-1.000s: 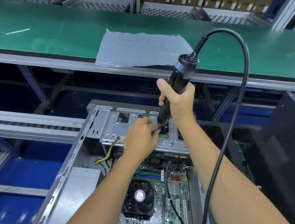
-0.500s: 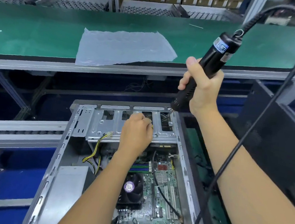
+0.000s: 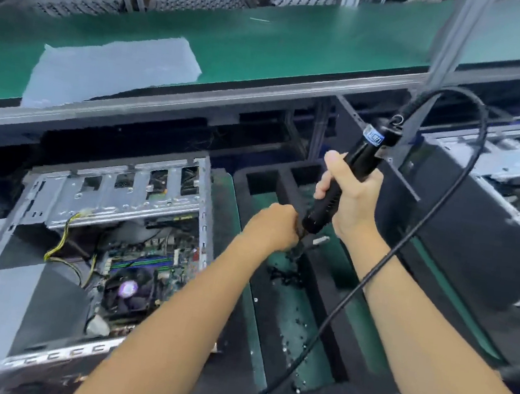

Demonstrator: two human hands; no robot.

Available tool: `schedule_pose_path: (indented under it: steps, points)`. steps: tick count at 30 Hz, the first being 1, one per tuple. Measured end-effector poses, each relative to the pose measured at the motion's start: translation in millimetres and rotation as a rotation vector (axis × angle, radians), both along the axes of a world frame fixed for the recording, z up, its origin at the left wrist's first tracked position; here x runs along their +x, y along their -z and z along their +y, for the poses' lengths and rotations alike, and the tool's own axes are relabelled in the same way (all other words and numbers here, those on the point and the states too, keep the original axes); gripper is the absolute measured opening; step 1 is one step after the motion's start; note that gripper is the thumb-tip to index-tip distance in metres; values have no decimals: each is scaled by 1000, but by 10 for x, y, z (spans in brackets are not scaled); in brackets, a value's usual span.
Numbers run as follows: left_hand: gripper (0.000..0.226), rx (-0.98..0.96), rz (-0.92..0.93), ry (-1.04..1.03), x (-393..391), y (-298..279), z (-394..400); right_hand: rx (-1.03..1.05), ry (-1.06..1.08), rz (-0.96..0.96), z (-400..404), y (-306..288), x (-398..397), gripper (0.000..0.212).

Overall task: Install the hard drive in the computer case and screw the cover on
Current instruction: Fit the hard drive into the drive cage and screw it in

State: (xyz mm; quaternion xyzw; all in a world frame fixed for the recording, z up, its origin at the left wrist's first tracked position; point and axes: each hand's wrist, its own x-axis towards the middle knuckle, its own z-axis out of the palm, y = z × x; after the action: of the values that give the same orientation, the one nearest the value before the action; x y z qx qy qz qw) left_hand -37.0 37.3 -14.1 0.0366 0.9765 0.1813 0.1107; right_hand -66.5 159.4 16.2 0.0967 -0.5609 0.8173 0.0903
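A person's right hand (image 3: 350, 204) is gripping a black electric screwdriver (image 3: 345, 177); the left hand (image 3: 273, 227), fingers curled, is at its tip above a black tray (image 3: 321, 301) of screws, right of the open computer case (image 3: 101, 243).

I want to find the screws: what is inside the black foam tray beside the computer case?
The black foam tray holds small dark screws scattered on its green bottom. The left hand and the electric screwdriver, held by the right hand, cover part of it, so what lies beneath them cannot be seen.
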Motion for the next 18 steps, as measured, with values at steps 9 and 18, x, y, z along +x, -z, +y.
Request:
schedule_pose_path:
  steps: [9, 18]
  points:
    - [24, -281, -228, -117, 111, 1004, 563, 117, -154, -185, 333, 800, 214, 35]
    - [41, -688, -125, 40, 50, 1668, 526, 153, -201, -281, 362, 1245, 162, 32]
